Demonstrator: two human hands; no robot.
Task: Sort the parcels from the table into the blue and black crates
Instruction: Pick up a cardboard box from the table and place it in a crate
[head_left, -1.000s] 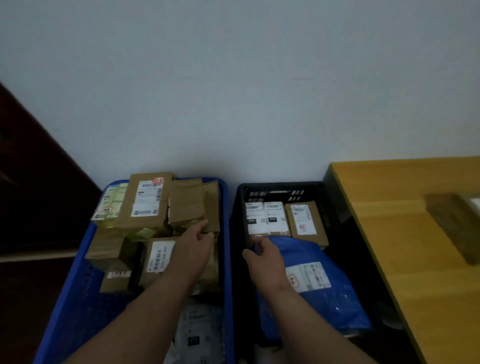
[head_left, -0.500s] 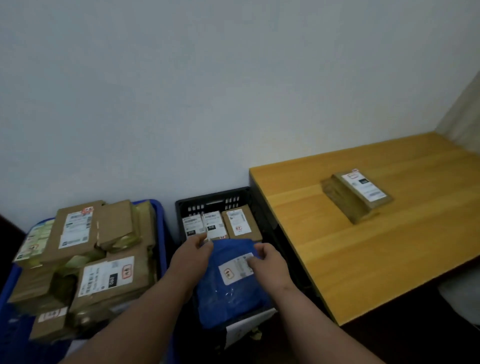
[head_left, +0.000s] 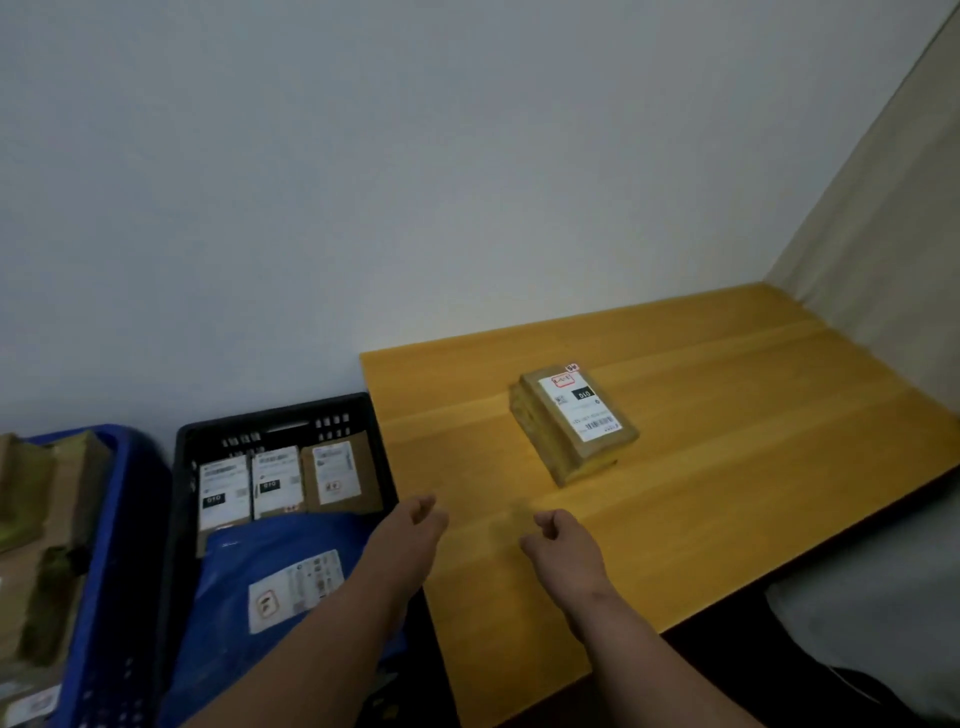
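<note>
One brown cardboard parcel with a white label lies on the wooden table. My left hand hovers over the table's left edge, fingers loosely curled, holding nothing. My right hand is over the table's front part, short of the parcel, also loosely curled and holding nothing. The black crate left of the table holds a blue plastic mailer and three labelled brown parcels at its far end. The blue crate at far left is stacked with several brown boxes.
A white wall runs behind the crates and table. A beige curtain or wall closes off the table's right side. A pale grey object sits below the table's front right edge.
Both hands let go of the blue mailer, which now lies in the black crate, and moved right over the table. The view swung right toward the table.
</note>
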